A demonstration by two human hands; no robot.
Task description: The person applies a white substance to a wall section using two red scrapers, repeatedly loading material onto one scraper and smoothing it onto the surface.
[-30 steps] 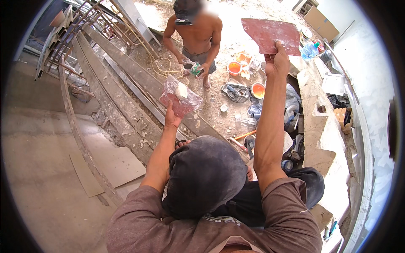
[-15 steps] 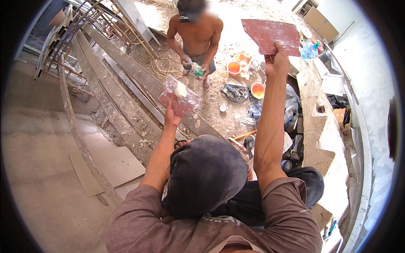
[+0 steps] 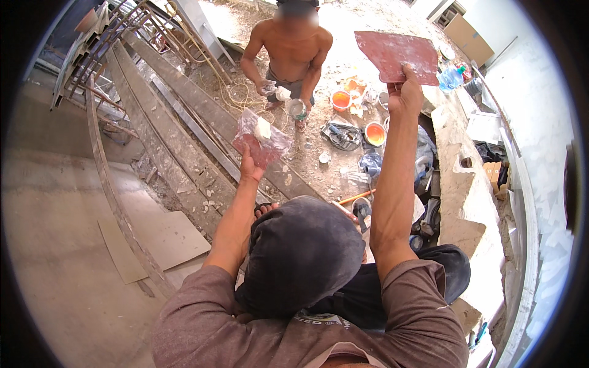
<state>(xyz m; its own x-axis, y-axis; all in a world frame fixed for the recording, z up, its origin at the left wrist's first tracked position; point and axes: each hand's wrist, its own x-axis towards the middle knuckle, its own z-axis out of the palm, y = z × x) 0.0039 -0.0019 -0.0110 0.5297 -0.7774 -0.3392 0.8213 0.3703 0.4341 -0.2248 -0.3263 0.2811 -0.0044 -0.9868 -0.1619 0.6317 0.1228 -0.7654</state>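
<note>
My left hand grips a small red piece under crumpled clear plastic, with a white lump on top. High at the right, my right hand pinches the lower edge of a larger flat red piece streaked with white. Facing me, a shirtless co-worker stands just beyond my left hand, holding a white crumpled thing and a small tin. My dark-trousered knee is bent at the right.
Dusty planks slope across the left beside a rusty metal frame. Orange-filled buckets, cables, a blue jug and bags lie on the rubble-strewn ground. A jagged concrete edge runs along the right near a white wall.
The co-worker has shifted slightly right and turned the head; what they hold is now apart in two hands. My right hand and its red piece moved a little right and down.
</note>
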